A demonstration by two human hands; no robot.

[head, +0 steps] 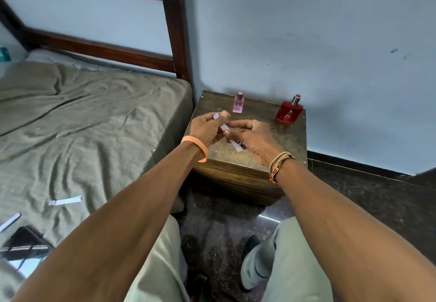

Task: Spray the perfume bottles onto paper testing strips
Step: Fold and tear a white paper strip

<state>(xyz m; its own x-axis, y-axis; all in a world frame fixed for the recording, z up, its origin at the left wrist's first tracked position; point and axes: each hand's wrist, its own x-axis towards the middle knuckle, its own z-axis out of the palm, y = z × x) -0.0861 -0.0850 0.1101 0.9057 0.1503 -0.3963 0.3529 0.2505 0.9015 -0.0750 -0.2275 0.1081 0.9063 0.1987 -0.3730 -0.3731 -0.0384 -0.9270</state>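
Both my hands are out over the wooden bedside surface (271, 136). My left hand (205, 128) has its fingers curled, pinching the upper end of a white paper testing strip (224, 127) between thumb and fingertips. My right hand (253, 140) pinches the same strip lower down, its thumb pressed on the paper; the strip's lower end, printed with dark marks, sticks out beneath my palm and slants toward me above the surface. I wear an orange band (197, 147) on my left wrist, and woven threads (280, 162) on my right.

At the back of the surface, near the wall, the small pink perfume bottle (238, 103) stands upright just beyond my fingers. The red perfume bottle (289, 112) stands upright well to its right, by the far right corner.

On the bed (94, 117) to my left lie two more paper strips (65, 200), apart from each other, one near the picture's edge.
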